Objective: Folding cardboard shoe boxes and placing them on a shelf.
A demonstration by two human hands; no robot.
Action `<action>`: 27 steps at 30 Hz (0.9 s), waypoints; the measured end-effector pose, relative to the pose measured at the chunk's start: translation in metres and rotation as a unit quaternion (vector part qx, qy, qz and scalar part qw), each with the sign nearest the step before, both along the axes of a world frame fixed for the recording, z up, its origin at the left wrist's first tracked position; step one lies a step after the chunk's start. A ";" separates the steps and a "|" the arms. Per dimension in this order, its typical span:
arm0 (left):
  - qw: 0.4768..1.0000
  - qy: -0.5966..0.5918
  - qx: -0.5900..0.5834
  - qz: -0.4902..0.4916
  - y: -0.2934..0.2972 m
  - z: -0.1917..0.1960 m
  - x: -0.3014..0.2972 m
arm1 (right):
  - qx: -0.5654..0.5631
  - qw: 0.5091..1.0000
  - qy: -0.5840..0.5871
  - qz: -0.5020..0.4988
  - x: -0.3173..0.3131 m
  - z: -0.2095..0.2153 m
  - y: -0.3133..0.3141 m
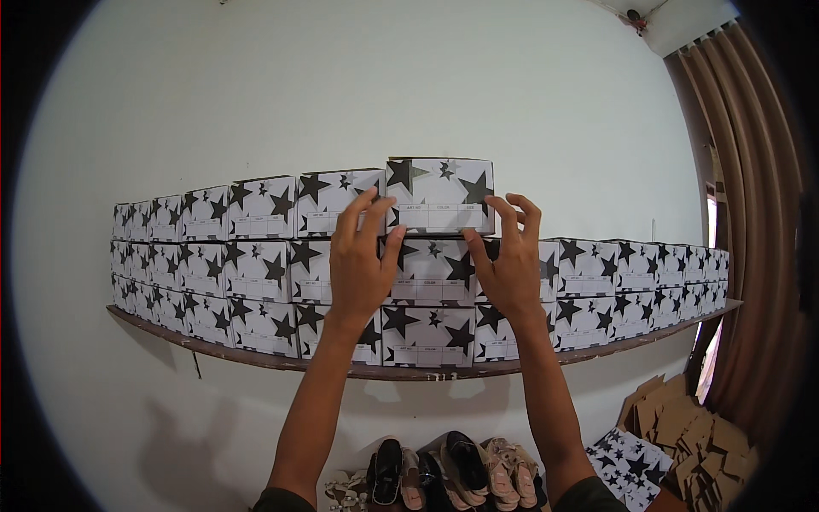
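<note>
A white shoebox (439, 192) printed with black and grey stars sits in the third tier of a stack, at the right end of that tier. My left hand (363, 256) has its fingers bent at the box's left edge, the thumb by the lower left corner. On the other side my right hand (509, 260) has its fingertips at the right edge and its thumb at the lower right corner. The box is held between both hands. Beneath it, another star-printed box (429, 271) shows between my wrists.
Rows of matching boxes (205, 213) line a long, dark wall shelf (426, 372), three high on the left and two high on the right. Below are several shoes (465, 459), star-printed sheets (629, 465) and a pile of brown cardboard (693, 431). A brown curtain (746, 171) hangs at the right.
</note>
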State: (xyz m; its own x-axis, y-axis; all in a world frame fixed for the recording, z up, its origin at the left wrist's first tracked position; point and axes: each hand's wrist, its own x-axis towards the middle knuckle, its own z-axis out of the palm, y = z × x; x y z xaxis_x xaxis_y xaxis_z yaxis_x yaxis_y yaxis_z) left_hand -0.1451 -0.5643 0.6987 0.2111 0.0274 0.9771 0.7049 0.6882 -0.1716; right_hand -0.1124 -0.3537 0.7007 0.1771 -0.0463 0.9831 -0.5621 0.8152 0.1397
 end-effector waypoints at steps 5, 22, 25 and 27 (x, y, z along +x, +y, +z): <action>0.990 0.065 -0.046 0.114 0.019 -0.025 -0.001 | 0.018 0.999 0.002 0.032 -0.010 -0.010 0.009; 0.981 -0.042 -0.061 0.179 0.021 -0.037 -0.029 | 0.057 0.993 -0.050 -0.089 -0.036 -0.034 0.012; 0.980 -0.054 -0.066 0.178 0.020 -0.038 -0.022 | 0.072 0.988 -0.063 -0.120 -0.027 -0.036 0.012; 0.983 -0.053 -0.066 0.161 0.016 -0.042 -0.015 | 0.068 0.987 -0.075 -0.125 -0.013 -0.037 0.009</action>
State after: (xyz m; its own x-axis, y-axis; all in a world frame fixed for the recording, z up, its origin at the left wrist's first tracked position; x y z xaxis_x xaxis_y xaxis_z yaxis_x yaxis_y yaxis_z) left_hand -0.1606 -0.5482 0.6568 0.0679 0.2038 0.9767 0.4719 0.8559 -0.2114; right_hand -0.1253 -0.3452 0.6634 -0.0042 -0.2036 0.9790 -0.3687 0.9104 0.1877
